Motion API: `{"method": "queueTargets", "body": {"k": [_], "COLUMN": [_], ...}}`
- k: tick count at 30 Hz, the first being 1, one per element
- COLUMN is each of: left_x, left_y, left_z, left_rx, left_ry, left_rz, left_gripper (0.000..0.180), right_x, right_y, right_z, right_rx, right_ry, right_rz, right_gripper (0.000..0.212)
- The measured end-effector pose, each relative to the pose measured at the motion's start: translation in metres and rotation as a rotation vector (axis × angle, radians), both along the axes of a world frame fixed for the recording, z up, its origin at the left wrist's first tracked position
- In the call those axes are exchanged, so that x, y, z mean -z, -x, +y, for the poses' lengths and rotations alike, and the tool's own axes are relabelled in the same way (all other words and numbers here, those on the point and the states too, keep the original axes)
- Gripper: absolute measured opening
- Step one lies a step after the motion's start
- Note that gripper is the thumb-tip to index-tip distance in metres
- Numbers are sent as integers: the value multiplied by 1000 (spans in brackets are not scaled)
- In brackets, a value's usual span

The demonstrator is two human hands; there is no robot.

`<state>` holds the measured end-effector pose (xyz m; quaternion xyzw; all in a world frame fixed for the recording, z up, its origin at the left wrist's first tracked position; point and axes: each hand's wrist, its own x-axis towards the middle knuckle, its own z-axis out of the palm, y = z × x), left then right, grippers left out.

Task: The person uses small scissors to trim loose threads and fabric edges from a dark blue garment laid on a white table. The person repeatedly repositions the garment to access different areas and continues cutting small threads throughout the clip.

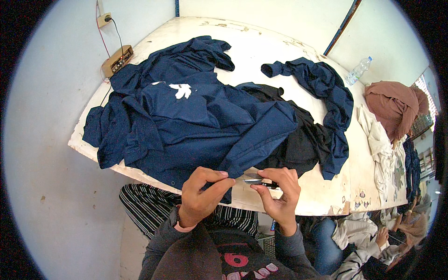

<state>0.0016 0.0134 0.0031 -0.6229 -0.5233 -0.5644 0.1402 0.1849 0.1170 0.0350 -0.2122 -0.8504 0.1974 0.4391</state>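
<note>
While fingers of the left hand [199,196] pinch a navy garment [196,123], those of the right hand [283,195] grasp small snips [253,181]

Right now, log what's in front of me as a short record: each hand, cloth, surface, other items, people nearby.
Left hand: grip pinching the edge of the navy garment
Right hand: holding small snips, blades pointing toward the left hand
Cloth: navy garment spread in folds, partly over black cloth; more navy cloth to the right
Surface: pale, worn table
Other items: clear bottle at far right
People nearby: another person's hand, lower right
</note>
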Motion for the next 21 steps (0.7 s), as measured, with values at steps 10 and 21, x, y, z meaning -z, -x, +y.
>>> {"method": "queueTargets", "body": {"k": [10, 21], "left_x": [6, 0], "left_y": [-5, 5], "left_z": [2, -1], "left_rx": [45, -19], "left_ry": [-10, 314], "left_rz": [-68, -22], "left_gripper": [28, 36], "right_x": [3, -17], "right_y": [5, -79], "right_z": [-5, 30], "right_rx": [36, 240], "right_ry": [100, -172], "right_rz": [141, 493], "right_gripper": [28, 20]}}
